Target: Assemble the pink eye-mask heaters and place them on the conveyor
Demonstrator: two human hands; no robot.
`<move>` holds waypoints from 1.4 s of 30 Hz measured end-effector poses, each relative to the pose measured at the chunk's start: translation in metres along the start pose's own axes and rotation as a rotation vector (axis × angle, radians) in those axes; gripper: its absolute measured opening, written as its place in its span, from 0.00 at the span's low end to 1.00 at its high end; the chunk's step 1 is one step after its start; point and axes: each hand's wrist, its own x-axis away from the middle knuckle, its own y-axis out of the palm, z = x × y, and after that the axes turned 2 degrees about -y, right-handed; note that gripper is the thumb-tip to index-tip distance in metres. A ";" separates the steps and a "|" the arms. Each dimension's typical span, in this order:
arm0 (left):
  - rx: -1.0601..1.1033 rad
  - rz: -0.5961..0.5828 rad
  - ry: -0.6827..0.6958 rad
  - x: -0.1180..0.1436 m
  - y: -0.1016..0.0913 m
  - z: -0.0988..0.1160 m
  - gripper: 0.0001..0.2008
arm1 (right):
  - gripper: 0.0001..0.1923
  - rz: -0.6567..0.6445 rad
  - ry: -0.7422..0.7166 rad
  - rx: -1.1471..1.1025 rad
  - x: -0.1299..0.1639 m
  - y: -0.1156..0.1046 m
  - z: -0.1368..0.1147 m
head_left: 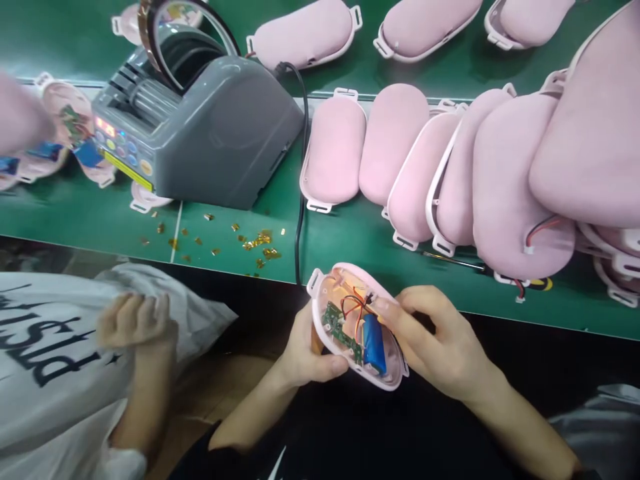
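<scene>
Your left hand [305, 357] grips the lower edge of the open pink shell [357, 327], thumb clamped over its rim, while your right hand [440, 347] pinches at the red wires [353, 305] beside the blue battery [374, 341] and green circuit board [341, 331] inside it. At nine o'clock a co-worker's hand [135, 320] curls loosely over a white shirt [45, 353]. Farther out on the green belt [350, 240], gold scraps [257, 241] lie at eleven o'clock before the grey tape dispenser [210, 133], and padded pink shells [450, 160] overlap from twelve to two o'clock.
</scene>
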 end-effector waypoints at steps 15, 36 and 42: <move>-0.028 0.001 -0.051 -0.001 0.003 0.005 0.36 | 0.25 0.003 0.043 0.052 -0.006 0.005 -0.007; -0.215 0.055 0.021 -0.001 0.003 -0.005 0.47 | 0.21 -0.304 -0.030 -0.072 -0.031 -0.015 -0.001; -0.193 0.084 0.016 0.001 0.001 -0.003 0.43 | 0.36 -0.298 0.166 -0.197 -0.015 -0.013 0.005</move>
